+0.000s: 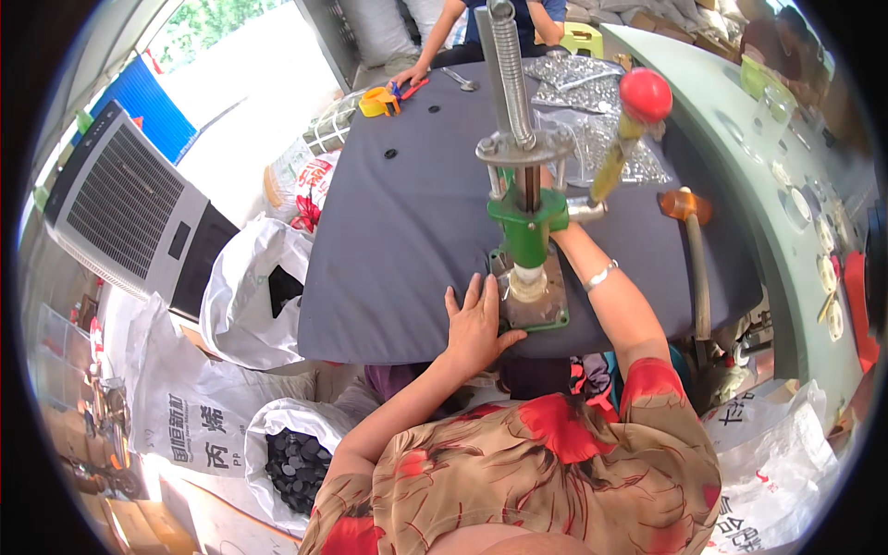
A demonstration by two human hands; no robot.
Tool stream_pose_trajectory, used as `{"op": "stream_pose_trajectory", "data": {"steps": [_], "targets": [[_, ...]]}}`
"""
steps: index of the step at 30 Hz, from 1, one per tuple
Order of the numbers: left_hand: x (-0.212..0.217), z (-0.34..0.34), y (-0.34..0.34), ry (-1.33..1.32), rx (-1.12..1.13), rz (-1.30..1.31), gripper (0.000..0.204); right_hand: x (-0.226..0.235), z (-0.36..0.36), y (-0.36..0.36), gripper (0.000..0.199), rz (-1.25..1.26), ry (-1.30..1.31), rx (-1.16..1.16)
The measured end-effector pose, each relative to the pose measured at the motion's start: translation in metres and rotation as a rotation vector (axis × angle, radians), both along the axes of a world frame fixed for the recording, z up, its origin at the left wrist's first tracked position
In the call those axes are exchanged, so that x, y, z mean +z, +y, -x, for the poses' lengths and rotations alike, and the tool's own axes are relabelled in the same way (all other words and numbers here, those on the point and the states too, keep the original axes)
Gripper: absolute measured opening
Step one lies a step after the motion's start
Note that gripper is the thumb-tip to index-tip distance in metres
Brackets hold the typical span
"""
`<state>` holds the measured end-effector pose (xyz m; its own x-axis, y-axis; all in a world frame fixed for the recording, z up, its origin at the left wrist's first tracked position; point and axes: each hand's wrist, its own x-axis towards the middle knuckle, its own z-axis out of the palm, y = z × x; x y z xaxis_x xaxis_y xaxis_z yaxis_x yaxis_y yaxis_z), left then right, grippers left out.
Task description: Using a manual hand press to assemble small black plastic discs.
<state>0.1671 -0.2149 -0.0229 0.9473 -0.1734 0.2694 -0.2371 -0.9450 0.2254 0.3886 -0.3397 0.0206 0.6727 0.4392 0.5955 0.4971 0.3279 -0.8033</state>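
Left hand [479,324] lies flat, released, against green press [528,227] base on table [398,231]; right hand hidden behind press, grip indeterminate. Hammer [694,250] alongside.

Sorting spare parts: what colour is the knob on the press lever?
Red knob, clearest in the head view.

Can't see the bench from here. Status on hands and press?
Left hand flat on cloth beside green press base. Right hand hidden behind press, near red-knob lever. Mallet lies to the right, apart.
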Motion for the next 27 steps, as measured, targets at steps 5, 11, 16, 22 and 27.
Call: {"op": "stream_pose_trajectory", "data": {"steps": [5, 11, 16, 22, 27], "targets": [[0.005, -0.006, -0.018, 0.031, -0.128, 0.006, 0.098, -0.004, 0.009, -0.039, 0.039, 0.082, 0.021, -0.302], [0.002, -0.035, -0.083, -0.067, -0.331, 0.103, 0.096, -0.011, -0.009, -0.134, 0.038, -0.148, 0.407, 0.032], [0.006, -0.058, -0.124, -0.021, -0.323, 0.125, 0.094, 0.017, 0.000, -0.182, 0.052, -0.104, 0.308, -0.145], [0.003, -0.075, -0.143, 0.085, -0.361, 0.184, 0.088, 0.028, -0.025, -0.209, 0.072, -0.087, 0.292, 0.026], [0.006, -0.053, -0.081, -0.131, -0.272, 0.151, 0.083, 0.018, -0.022, -0.220, 0.073, -0.058, 0.307, -0.033]]}}
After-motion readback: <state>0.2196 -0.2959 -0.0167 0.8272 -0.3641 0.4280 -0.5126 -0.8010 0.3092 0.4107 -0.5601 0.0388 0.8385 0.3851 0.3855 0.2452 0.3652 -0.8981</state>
